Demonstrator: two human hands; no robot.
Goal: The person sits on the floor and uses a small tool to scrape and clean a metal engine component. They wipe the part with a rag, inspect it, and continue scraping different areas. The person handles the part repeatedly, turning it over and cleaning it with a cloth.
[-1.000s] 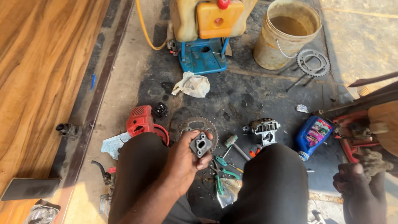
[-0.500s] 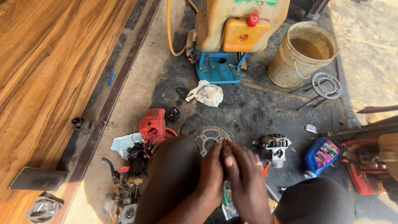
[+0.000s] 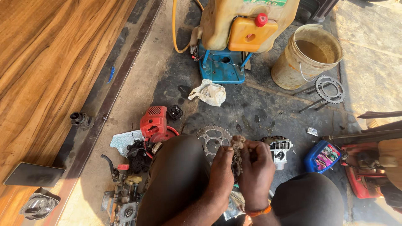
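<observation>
A: While both hands close over it, where does the grimy rag wad (image 3: 238, 157) sit?

B: Between them; left hand (image 3: 222, 169) and right hand (image 3: 256, 167) fingers are clamped together around it, above the knees. Any part inside is hidden.

A: Progress?

B: I judge wiping is midway. Just beyond the fingertips lies a sprocket (image 3: 214, 140); right of them, a small engine part (image 3: 279, 150), not reassembled.

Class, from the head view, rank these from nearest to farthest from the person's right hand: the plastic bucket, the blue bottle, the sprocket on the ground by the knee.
From the right hand:
1. Sprocket, just left.
2. Blue bottle, to the right.
3. Plastic bucket, far, upper right.
</observation>
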